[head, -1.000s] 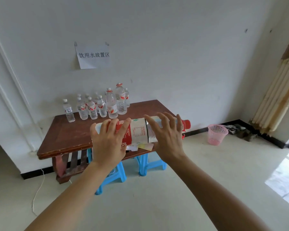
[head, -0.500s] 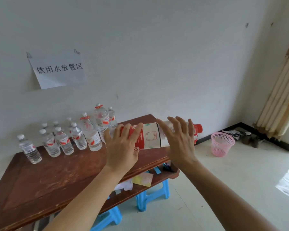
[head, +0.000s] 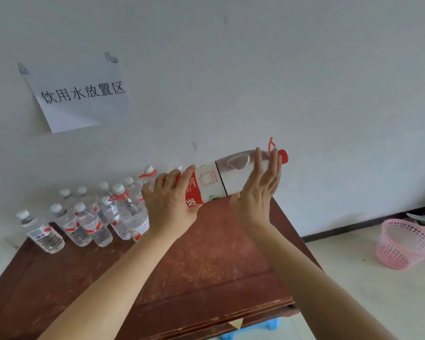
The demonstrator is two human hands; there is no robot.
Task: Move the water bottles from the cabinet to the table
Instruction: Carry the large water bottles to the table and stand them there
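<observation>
1. At far left, a cluster of small clear plastic water bottles with white caps (head: 84, 222) stands upright along the wall edge of the reddish-brown wooden table (head: 206, 278), beneath a white paper sign with black Chinese characters (head: 79, 94) pinned to the wall.
2. The left hand (head: 169, 204) wraps the base end of a large clear water bottle with a red-and-white label and red cap (head: 221, 177), fingers curled over the red part of the label, thumb side beneath.
3. The right hand (head: 258, 190) presses an open, flat palm against the bottle's shoulder; its fingers (head: 271, 168) reach toward the neck and do not close round it.
4. The bottle is held between the two hands above the table's back right area, nearly horizontal, cap end raised and pointing right, clear of the tabletop.
5. To set it down well, the base should probably swing downward into the bare space right of the standing bottles, cap upward, without nudging the nearest ones over.
6. At far right, a pink plastic mesh basket (head: 402, 244) sits on the pale floor.
</observation>
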